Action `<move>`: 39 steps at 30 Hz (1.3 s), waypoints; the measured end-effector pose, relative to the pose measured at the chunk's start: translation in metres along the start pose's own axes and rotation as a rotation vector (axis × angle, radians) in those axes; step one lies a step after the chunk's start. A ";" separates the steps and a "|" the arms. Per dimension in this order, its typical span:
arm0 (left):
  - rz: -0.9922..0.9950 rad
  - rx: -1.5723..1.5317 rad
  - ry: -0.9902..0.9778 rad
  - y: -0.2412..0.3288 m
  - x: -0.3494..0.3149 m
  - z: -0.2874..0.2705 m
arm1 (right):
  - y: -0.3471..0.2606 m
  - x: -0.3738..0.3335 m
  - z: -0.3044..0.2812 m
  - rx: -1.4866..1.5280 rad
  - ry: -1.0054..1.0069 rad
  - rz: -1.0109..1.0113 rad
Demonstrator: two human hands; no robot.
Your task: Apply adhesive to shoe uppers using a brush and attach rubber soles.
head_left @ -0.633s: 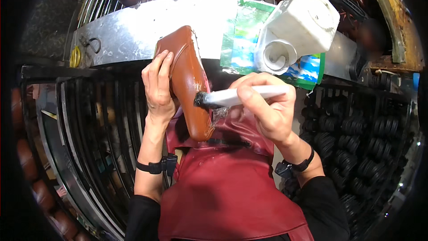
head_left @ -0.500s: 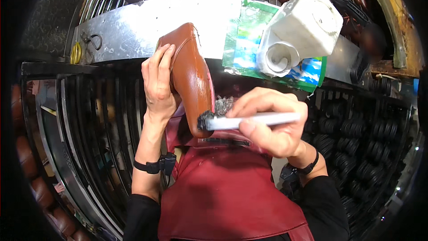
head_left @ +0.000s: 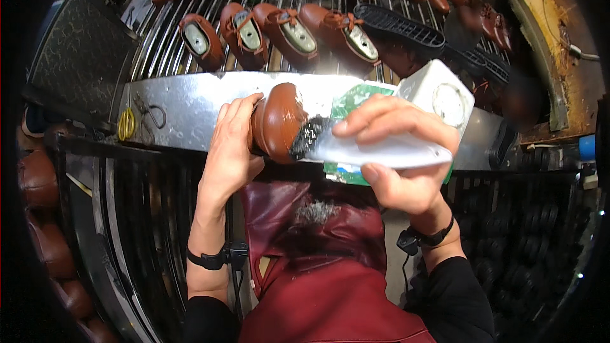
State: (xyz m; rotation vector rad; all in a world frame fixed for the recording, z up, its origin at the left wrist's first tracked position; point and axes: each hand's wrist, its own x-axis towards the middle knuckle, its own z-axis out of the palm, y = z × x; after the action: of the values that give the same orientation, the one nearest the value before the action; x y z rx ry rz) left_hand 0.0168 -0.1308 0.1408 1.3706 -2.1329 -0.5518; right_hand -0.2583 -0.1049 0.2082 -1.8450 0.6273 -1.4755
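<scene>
A brown leather shoe [head_left: 277, 121] is held up over the metal bench edge, its rounded end turned toward me. My left hand [head_left: 232, 143] is closed around the shoe's left side, the fingertips partly behind it. My right hand [head_left: 406, 152] grips a white-handled brush [head_left: 381, 147], thumb below and fingers above. The brush's black bristles [head_left: 309, 138] press against the shoe's right side near the sole edge; motion blurs the handle. Behind my right hand stands a white plastic container [head_left: 438, 92] on a green printed sheet [head_left: 356, 98], both partly covered.
The metal bench [head_left: 184, 98] runs across, with scissors [head_left: 147, 109] and a yellow coil [head_left: 126, 125] at its left. Beyond it, a rack of metal bars holds several brown shoes [head_left: 289, 28] and black soles [head_left: 400, 28]. Dark stacked pieces [head_left: 515, 235] fill the lower right.
The shoe has swung from pointing down toward me to end-on, and both hands moved farther out. The brush shifted to its right side. My view tilted up, showing more of the rack.
</scene>
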 end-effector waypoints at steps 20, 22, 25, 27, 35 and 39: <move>-0.316 -1.223 0.255 -0.052 -0.121 0.063 | 0.038 -0.172 0.004 -0.391 0.874 0.661; -0.393 -1.178 0.172 -0.047 -0.137 0.068 | 0.032 -0.165 0.008 -0.139 1.032 0.752; -0.482 -1.093 0.196 -0.026 -0.147 0.070 | 0.019 -0.165 -0.003 0.245 1.141 0.795; -0.492 -1.162 0.206 -0.003 -0.142 0.069 | 0.008 -0.146 -0.009 0.561 1.122 0.833; -0.462 -1.280 0.127 0.004 -0.143 0.062 | 0.001 -0.117 0.005 0.586 0.759 0.773; -0.442 -1.363 0.016 0.010 -0.124 0.064 | -0.017 -0.145 0.034 0.376 0.649 0.680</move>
State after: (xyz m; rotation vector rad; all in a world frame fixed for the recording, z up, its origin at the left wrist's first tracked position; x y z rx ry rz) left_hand 0.0110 -0.0103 0.0703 0.9169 -0.8861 -1.7026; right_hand -0.2610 0.0197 0.1242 -0.7244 1.0618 -1.5448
